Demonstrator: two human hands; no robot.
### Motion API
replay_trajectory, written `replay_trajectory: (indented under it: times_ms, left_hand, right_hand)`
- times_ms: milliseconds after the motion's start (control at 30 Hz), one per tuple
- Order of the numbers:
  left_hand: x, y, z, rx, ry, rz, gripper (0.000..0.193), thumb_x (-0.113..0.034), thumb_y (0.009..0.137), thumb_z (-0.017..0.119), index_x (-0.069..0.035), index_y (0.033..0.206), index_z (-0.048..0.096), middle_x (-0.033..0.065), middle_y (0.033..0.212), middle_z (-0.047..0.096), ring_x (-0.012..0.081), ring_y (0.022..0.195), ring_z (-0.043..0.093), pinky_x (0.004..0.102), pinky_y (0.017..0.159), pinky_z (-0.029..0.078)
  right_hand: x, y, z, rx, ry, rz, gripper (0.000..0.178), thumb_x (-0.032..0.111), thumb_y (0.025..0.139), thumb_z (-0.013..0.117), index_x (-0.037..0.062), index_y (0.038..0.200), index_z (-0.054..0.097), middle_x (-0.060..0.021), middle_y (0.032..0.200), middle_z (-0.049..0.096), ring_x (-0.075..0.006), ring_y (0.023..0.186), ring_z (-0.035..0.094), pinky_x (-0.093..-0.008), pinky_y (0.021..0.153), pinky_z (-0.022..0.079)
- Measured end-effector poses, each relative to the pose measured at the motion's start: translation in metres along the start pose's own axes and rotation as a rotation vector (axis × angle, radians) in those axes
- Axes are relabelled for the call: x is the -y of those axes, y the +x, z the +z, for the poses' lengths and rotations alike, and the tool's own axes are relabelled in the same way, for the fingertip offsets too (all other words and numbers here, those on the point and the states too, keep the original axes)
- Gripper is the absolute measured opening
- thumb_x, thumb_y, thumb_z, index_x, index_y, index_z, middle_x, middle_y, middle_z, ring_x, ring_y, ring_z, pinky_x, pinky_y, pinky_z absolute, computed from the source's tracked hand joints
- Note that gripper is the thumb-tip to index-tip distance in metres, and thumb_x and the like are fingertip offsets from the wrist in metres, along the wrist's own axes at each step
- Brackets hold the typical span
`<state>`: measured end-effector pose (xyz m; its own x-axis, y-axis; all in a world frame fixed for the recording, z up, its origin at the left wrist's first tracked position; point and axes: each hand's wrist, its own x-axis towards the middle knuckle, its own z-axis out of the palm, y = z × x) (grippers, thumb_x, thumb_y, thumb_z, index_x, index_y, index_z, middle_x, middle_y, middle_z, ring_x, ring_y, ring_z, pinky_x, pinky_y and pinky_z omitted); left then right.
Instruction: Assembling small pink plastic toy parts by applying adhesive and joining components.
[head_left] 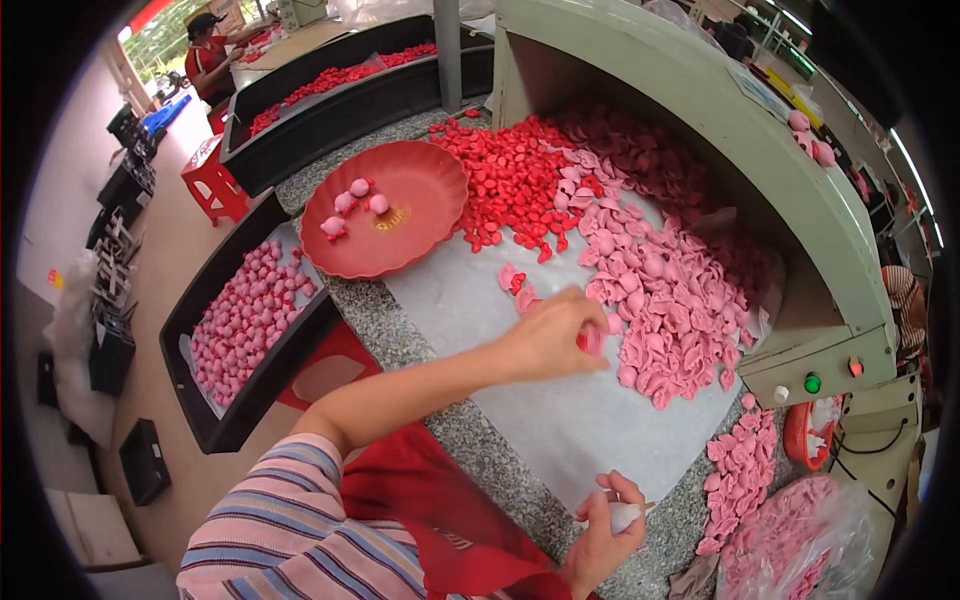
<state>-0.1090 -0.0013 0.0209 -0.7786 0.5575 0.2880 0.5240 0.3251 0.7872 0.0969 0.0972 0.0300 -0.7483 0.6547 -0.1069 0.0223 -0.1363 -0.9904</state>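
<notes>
Head view, only one. At centre: left hand point(550, 338), out over white sheet point(540, 430) on speckled counter point(465, 440). In its fingertips: small pink piece point(592, 340), pinched, partly hidden by fingers; exact form impossible to tell. Location of this piece: just left of the near edge of a broad heap of pink shell-like pieces point(680, 310).

Lower right: right hand point(600, 550), near lower edge of sheet. Closed around small white bottle point(623, 517), thin tip pointing rightward; well apart from left hand.

Just beyond left hand, on sheet: few loose pink and red bits point(516, 283). Farther out: heap of small red pieces point(505, 185), bordering the pink heap. Both partly under arched pale housing point(690, 60), with green button point(812, 383) on its near end.

Left of red heap: red scalloped plate point(425, 180) with four pink-and-red balls point(377, 204). Left of counter, lower: black tray point(245, 430), full of similar balls point(250, 325). Behind plate: long black tray point(330, 118) with red pieces.

Right side: second pink pile point(740, 475), clear bag of pink pieces point(785, 540), red basket point(797, 438). Far upper left: person in red top point(206, 62), at another table.
</notes>
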Motion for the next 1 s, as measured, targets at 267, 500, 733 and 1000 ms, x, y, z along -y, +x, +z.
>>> replay_trajectory:
  times_ms: [267,500,733,1000]
  left_hand:
    - [-0.048,-0.068,0.028,0.200,-0.230,-0.017,0.036,-0.018,0.067,0.072,-0.002,0.096,0.057,0.0050,0.080,0.057,0.0129,0.073,0.056,0.0268,0.065,0.046]
    - [-0.023,-0.075,-0.001,0.536,-0.717,-0.410,0.036,-0.015,0.078,0.063,-0.001,0.109,0.054,0.0040,0.089,0.057,0.0124,0.077,0.056,0.0261,0.065,0.046]
    - [-0.036,-0.079,-0.010,0.488,-1.350,-0.757,0.040,-0.007,0.087,0.047,-0.001,0.125,0.038,0.0116,0.110,0.053,0.0170,0.097,0.054,0.0281,0.078,0.049]
    - [-0.032,-0.078,0.007,0.451,-1.296,-0.674,0.038,-0.010,0.086,0.049,0.001,0.122,0.041,0.0136,0.105,0.057,0.0207,0.087,0.060,0.0282,0.075,0.051]
  right_hand:
    - [0.000,0.019,0.008,-0.060,-0.075,0.088,0.020,-0.001,0.073,0.060,0.0000,0.092,0.058,0.0001,0.071,0.051,-0.0050,0.058,0.044,-0.0182,0.051,0.037]
    - [-0.007,0.014,0.014,0.052,0.030,0.146,0.018,0.002,0.075,0.058,-0.0026,0.092,0.057,-0.0041,0.073,0.055,-0.0078,0.055,0.045,-0.0196,0.049,0.036]
    - [0.002,0.016,0.024,0.129,0.030,0.115,0.021,0.004,0.075,0.060,-0.0020,0.095,0.056,-0.0038,0.072,0.055,-0.0085,0.056,0.047,-0.0203,0.052,0.038]
    - [0.012,0.012,0.012,0.084,-0.084,-0.054,0.033,-0.004,0.068,0.064,-0.0010,0.100,0.057,-0.0060,0.089,0.053,-0.0087,0.066,0.050,-0.0191,0.059,0.041]
